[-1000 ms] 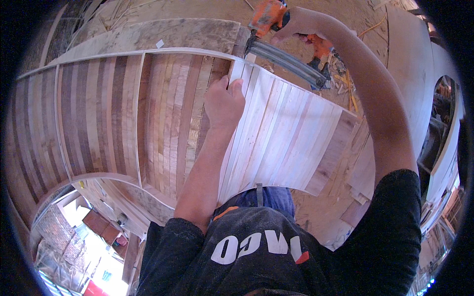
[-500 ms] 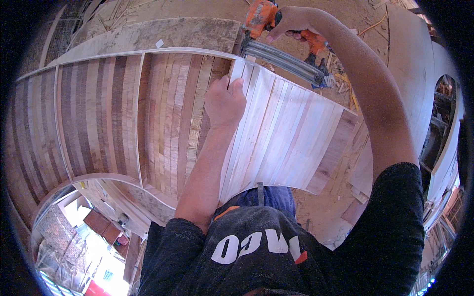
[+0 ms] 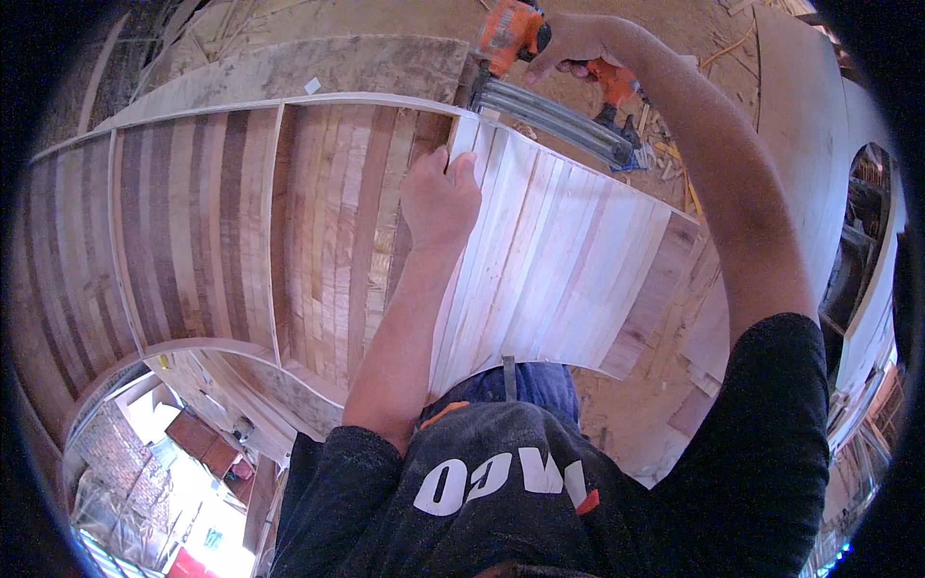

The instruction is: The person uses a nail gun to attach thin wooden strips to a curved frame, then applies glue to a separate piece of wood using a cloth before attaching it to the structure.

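My right hand (image 3: pixel 578 43) is wrapped around the grip of an orange nail gun (image 3: pixel 506 37) at the top of the view. The gun's long grey magazine (image 3: pixel 559 120) slants down to the right, and its nose meets the far rim of a curved wooden frame (image 3: pixel 356 99). My left hand (image 3: pixel 440 202) is closed on a pale wooden slat (image 3: pixel 464 132) near that far rim, thumb on the right side. To the right of this slat, pale slats (image 3: pixel 554 250) lie edge to edge across the frame. The fingertips of my left hand are partly hidden.
Left of my left hand the frame is open, with cross ribs (image 3: pixel 273 231) and a striped wooden inside. Wood scraps (image 3: pixel 665 173) litter the sandy floor beyond the gun. A large curved panel (image 3: pixel 790 144) stands at the right. A flat board (image 3: pixel 385 67) lies beyond the far rim.
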Demonstrator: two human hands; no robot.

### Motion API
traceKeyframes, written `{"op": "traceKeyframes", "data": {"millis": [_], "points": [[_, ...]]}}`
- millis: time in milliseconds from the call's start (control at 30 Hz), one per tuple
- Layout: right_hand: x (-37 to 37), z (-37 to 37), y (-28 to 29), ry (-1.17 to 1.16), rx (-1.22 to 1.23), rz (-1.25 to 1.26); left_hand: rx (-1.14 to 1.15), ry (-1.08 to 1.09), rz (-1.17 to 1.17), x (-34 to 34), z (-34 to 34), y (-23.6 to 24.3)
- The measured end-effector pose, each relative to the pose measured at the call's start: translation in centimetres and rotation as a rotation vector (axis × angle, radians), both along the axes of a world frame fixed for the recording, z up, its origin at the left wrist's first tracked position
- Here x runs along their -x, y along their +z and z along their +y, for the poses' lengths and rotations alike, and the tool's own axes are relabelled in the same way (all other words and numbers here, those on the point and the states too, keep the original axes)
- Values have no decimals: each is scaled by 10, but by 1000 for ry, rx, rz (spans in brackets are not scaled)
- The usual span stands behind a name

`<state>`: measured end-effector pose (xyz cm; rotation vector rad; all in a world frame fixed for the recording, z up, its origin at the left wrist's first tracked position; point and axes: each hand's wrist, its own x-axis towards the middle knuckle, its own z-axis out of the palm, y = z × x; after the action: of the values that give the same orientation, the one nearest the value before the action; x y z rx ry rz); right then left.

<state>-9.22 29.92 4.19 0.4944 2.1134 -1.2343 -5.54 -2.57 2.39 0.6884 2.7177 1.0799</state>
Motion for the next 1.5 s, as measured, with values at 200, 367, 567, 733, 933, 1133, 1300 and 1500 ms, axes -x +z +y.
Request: {"op": "traceKeyframes", "data": {"millis": [200, 367, 567, 733, 933, 1133, 1300, 1500], "points": [[-4, -6, 8, -40, 10, -42, -23, 8, -4, 2, -1, -2], [-4, -2, -1, -56, -37, -28, -26, -1, 6, 0, -1, -1], [-16, 12, -5, 46, 71, -104, -10, -14, -30, -2, 3, 1], [-65, -2, 35, -79, -19, 97, 113, 8, -170, 0, -4, 28], [-212, 26, 18, -275, -144, 328, 404, 33, 165, -14, -70, 64], [-377, -17, 36, -567, 23, 46, 454, 21, -216, -60, -208, 83], [-519, -91, 11, -816, 96, 38, 701, -321, -254, -106, -266, 79], [-641, -220, 26, -953, -44, -32, 786, -420, -229, -120, -289, 48]]}}
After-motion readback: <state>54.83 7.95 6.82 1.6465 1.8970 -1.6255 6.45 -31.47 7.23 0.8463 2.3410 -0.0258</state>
